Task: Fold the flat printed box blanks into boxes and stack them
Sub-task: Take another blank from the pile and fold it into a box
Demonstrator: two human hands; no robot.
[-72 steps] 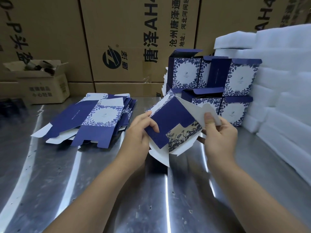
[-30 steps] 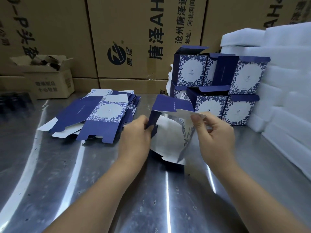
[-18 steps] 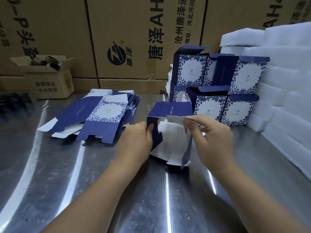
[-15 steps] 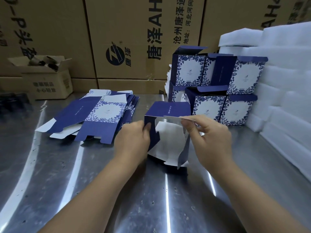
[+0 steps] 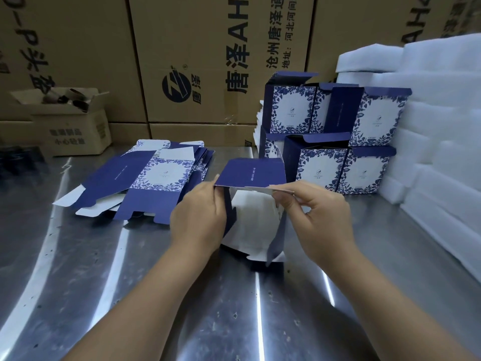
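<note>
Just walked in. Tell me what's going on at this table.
A person is folding one printed box blank into shape at the metal table. The left grip holds its left wall, and the right grip pinches the white edge under its blue top panel. It is opened into a tube, with the white inside showing and the near end open. A pile of flat blanks lies to the left. Finished boxes stand stacked in two tiers behind, beside white foam.

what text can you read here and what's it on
"唐泽AH", cut off: middle carton.
"沧州唐泽通", cut off: same carton.
"地址:河北河间", cut off: same carton.
"唐泽" by round logo: same carton.
Left carton: "P", rest unclear.
Small open carton: blurred.
Folded boxes, flat blanks: print too small.
</note>
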